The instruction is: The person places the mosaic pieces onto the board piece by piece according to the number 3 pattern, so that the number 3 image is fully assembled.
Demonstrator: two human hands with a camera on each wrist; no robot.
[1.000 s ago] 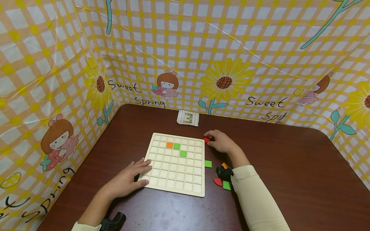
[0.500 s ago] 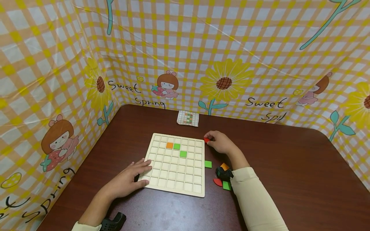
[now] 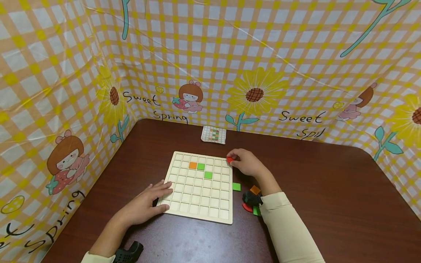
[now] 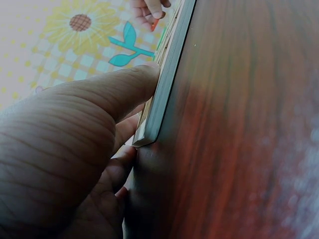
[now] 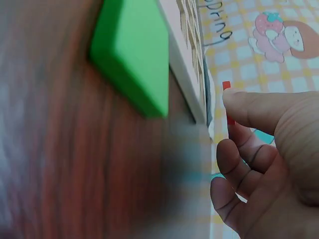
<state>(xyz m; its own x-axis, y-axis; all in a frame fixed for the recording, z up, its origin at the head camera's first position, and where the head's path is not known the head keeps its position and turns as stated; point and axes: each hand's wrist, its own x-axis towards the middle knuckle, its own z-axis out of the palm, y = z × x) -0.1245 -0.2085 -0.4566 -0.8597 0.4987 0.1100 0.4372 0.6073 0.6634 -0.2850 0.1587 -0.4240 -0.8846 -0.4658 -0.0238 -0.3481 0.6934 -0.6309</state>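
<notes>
My right hand point(image 3: 246, 162) pinches a small red tile point(image 3: 230, 160) between thumb and fingers at the far right corner of the pale wooden grid board point(image 3: 197, 200). In the right wrist view the red tile point(image 5: 227, 86) shows thin and edge-on, raised off the table. My left hand point(image 3: 141, 206) rests on the board's near left corner, fingers extended over its edge and thumb along the rim, as the left wrist view also shows. Set in the board's squares are an orange tile point(image 3: 192, 165), a green tile point(image 3: 201, 166) and, one row nearer, another green tile point(image 3: 208, 175).
Right of the board lie a green tile point(image 3: 236, 187), an orange tile point(image 3: 255, 190), a red rounded tile point(image 3: 247, 207) and a partly covered green tile point(image 3: 257, 211). A printed pattern card point(image 3: 213, 134) lies behind the board. Patterned cloth walls point(image 3: 210, 54) enclose the table.
My right hand has moved slightly left with the red tile, from beside the board to over its far right corner. The left hand and the board have stayed put.
</notes>
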